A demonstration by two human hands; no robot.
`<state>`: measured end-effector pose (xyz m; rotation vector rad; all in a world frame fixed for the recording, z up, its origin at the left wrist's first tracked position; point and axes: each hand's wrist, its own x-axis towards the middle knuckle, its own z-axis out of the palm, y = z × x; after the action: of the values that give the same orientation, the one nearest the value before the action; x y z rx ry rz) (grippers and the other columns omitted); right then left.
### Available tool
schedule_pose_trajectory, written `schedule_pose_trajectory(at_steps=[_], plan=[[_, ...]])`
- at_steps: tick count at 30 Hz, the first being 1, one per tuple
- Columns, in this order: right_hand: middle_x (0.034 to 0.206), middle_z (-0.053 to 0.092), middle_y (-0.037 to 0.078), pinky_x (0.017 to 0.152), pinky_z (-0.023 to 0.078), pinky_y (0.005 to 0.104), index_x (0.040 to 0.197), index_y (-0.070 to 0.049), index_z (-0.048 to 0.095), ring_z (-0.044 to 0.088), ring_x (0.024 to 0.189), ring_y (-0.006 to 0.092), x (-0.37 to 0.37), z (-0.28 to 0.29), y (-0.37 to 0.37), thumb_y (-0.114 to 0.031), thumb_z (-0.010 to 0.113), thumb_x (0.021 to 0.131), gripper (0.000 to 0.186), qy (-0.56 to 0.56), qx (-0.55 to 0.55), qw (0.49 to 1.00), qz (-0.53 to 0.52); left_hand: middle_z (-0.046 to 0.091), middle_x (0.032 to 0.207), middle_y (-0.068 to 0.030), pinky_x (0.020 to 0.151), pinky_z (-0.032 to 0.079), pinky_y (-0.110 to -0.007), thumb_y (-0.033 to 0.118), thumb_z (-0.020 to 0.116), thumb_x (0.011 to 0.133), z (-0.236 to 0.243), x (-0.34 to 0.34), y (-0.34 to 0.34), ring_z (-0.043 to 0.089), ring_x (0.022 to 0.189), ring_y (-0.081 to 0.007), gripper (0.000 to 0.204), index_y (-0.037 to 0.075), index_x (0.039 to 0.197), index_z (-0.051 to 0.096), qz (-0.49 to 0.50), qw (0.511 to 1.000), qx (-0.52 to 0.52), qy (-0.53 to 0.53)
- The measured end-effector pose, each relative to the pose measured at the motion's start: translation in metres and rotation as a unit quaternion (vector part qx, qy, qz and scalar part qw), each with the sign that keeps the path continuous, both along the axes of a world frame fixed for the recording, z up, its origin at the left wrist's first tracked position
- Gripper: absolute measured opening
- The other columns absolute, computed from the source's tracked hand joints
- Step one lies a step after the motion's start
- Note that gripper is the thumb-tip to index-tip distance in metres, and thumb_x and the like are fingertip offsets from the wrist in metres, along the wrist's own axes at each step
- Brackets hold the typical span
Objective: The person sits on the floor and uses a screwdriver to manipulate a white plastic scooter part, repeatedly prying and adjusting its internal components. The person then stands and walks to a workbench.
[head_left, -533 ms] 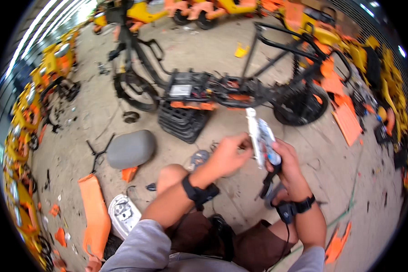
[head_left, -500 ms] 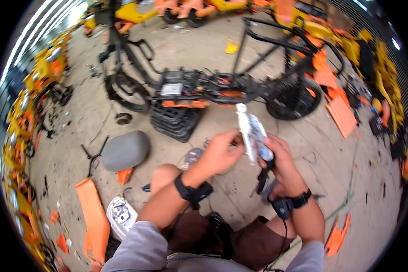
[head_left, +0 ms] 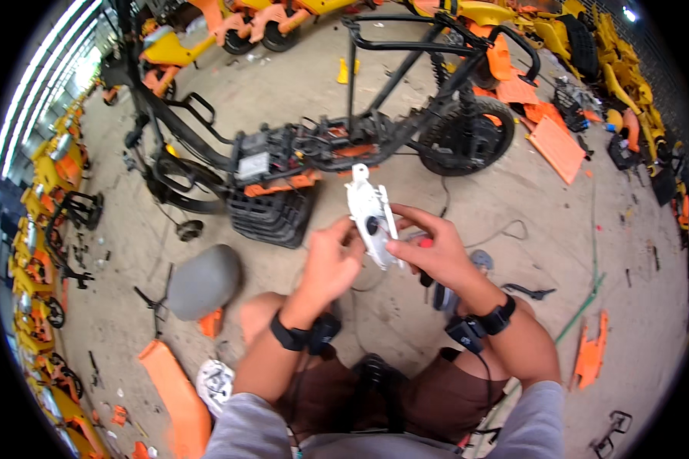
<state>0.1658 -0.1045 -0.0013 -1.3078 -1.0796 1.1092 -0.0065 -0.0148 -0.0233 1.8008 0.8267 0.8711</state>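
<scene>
Right hand (head_left: 440, 249), head view, grasps a white, elongated, plastic-looking part (head_left: 360, 200), thumb over its 4 o'clock edge. Left hand (head_left: 333, 260) is half curled at the part's 7 o'clock; contact cannot be confirmed. Against half a second ago, the part is turned from narrow edge to broad face, apparently leaving its dark oval (head_left: 373, 226) accessible. Beyond, a stripped black metal scooter frame (head_left: 325, 141) stands at 11 o'clock; a grey, rounded, seat-like pad (head_left: 204, 283) lies at 8.
</scene>
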Motion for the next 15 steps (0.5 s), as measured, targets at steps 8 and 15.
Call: schedule_pose_trajectory(at_steps=[8, 15], plan=[[0.098, 0.061, 0.002, 0.051, 0.036, 0.0187, 0.129, -0.005, 0.059, 0.038, 0.053, 0.0017, -0.007, -0.005, 0.001, -0.021, 0.08, 0.073, 0.062, -0.128, 0.072, 0.987, -0.058, 0.066, 0.078, -0.0041, 0.06, 0.045, -0.024, 0.0, 0.057, 0.087, 0.016, -0.001, 0.001, 0.056, 0.069, -0.006, 0.015, -0.007, 0.098, 0.065, -0.001, 0.996, -0.084, 0.04], [0.096, 0.061, 0.005, 0.058, 0.042, 0.0251, 0.127, -0.006, 0.06, 0.046, 0.062, 0.0105, -0.012, -0.009, 0.0, -0.025, 0.082, 0.07, 0.064, -0.198, 0.107, 0.97, -0.089, 0.061, 0.064, -0.0061, 0.053, 0.047, -0.026, -0.002, 0.053, 0.085, 0.022, 0.002, -0.005, 0.061, 0.059, -0.0103, 0.012, -0.009, 0.087, 0.064, 0.001, 0.994, -0.105, -0.003]])
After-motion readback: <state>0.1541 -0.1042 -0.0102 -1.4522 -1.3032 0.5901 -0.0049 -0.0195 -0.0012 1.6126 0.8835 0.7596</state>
